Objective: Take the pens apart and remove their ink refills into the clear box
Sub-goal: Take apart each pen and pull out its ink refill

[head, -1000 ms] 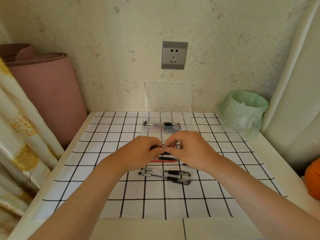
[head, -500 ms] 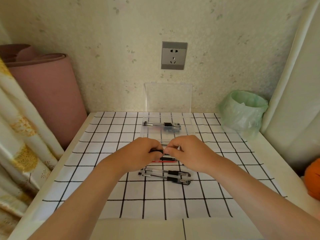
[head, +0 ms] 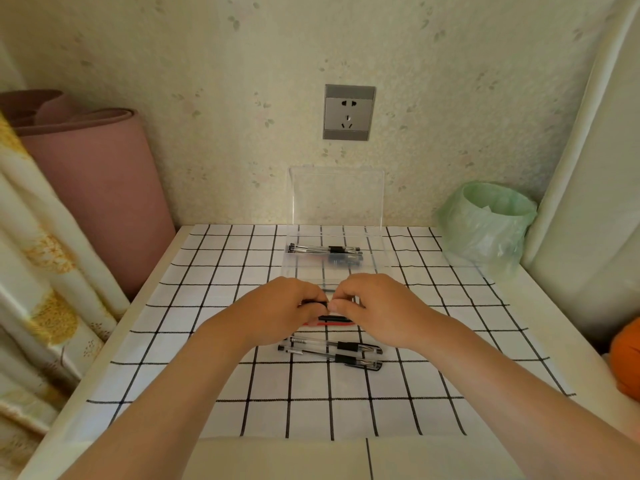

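Pinching pen (black): left hand, right hand.

Bare left hand, bare right hand, unclothed forearms, nothing worn

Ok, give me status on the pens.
Left hand, right hand both pinch one pen. Clear box open just beyond, pens inside. Two pens wait on cloth. Nothing blocks the box.

Floral wallpaper with a grey socket, curtain left.
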Action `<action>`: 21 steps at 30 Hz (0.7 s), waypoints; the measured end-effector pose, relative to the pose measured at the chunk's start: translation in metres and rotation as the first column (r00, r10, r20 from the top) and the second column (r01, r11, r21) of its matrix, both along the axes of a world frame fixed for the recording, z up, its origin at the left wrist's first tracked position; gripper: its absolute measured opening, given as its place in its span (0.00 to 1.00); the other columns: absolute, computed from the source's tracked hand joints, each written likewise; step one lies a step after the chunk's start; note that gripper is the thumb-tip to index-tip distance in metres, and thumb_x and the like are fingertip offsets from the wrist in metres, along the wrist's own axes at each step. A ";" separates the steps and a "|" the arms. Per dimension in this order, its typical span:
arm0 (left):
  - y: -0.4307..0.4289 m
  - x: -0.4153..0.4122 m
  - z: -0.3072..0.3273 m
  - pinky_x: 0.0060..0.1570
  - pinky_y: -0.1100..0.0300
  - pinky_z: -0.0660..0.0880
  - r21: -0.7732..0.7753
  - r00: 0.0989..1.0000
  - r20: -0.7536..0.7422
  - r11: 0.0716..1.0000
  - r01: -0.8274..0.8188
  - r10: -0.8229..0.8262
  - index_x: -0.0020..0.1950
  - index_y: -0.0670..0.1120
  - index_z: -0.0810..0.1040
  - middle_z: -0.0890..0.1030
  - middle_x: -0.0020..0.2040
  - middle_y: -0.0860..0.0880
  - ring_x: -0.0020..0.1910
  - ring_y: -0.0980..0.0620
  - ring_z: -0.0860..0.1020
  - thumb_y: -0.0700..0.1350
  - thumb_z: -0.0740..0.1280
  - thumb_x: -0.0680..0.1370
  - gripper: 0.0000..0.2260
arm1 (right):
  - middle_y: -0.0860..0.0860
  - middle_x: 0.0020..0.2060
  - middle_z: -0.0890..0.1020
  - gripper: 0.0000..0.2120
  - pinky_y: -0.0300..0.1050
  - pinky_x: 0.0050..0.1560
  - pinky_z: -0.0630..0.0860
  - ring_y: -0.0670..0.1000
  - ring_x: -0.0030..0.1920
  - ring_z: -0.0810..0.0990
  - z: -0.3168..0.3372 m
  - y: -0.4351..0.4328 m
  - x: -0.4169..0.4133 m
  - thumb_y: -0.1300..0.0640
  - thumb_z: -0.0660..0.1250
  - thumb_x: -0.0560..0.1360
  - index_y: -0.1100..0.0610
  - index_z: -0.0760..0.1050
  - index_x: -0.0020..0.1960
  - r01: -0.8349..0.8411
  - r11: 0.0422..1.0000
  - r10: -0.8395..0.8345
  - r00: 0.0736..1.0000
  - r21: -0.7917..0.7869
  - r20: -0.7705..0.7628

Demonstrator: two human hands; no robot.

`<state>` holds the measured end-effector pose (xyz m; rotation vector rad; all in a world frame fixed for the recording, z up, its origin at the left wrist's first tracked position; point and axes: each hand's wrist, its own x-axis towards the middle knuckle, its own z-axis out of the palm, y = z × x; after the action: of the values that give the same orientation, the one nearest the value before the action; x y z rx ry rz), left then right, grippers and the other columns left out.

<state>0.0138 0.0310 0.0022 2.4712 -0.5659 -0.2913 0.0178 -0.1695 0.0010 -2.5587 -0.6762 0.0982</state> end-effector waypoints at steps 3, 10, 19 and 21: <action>0.000 0.001 -0.001 0.38 0.62 0.75 -0.035 1.000 -0.022 0.999 -0.009 0.008 0.51 0.52 0.82 0.81 0.39 0.55 0.32 0.62 0.75 0.50 0.62 0.81 0.09 | 0.41 0.46 0.79 0.12 0.42 0.45 0.75 0.41 0.42 0.76 0.001 -0.002 0.000 0.41 0.66 0.75 0.44 0.78 0.55 0.028 1.000 -0.028 1.000 -0.005 -0.007; -0.002 0.001 -0.001 0.37 0.61 0.73 -0.002 1.000 -0.005 1.000 -0.006 0.006 0.49 0.53 0.81 0.79 0.37 0.55 0.34 0.56 0.75 0.49 0.64 0.81 0.07 | 0.41 0.43 0.79 0.06 0.36 0.36 0.65 0.37 0.36 0.73 0.001 -0.003 0.002 0.45 0.68 0.76 0.46 0.78 0.47 0.022 1.000 -0.022 0.999 0.001 0.033; -0.002 0.004 -0.003 0.38 0.61 0.74 -0.003 1.000 0.009 1.000 -0.003 0.003 0.48 0.56 0.80 0.80 0.39 0.54 0.37 0.55 0.77 0.49 0.64 0.80 0.06 | 0.39 0.45 0.77 0.08 0.33 0.36 0.64 0.35 0.36 0.71 0.000 -0.004 0.001 0.46 0.71 0.73 0.44 0.77 0.51 0.025 0.999 -0.024 0.998 -0.022 0.059; -0.001 0.004 -0.004 0.35 0.64 0.72 0.002 1.000 0.014 1.000 0.000 0.000 0.47 0.57 0.79 0.80 0.38 0.55 0.35 0.57 0.75 0.49 0.64 0.80 0.06 | 0.40 0.43 0.77 0.06 0.35 0.36 0.64 0.36 0.36 0.71 0.000 -0.003 0.002 0.45 0.69 0.75 0.46 0.78 0.49 0.022 1.000 -0.021 0.998 -0.022 0.052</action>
<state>0.0177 0.0300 -0.0023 2.4772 -0.5721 -0.2755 0.0198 -0.1727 0.0011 -2.5975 -0.6704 0.0326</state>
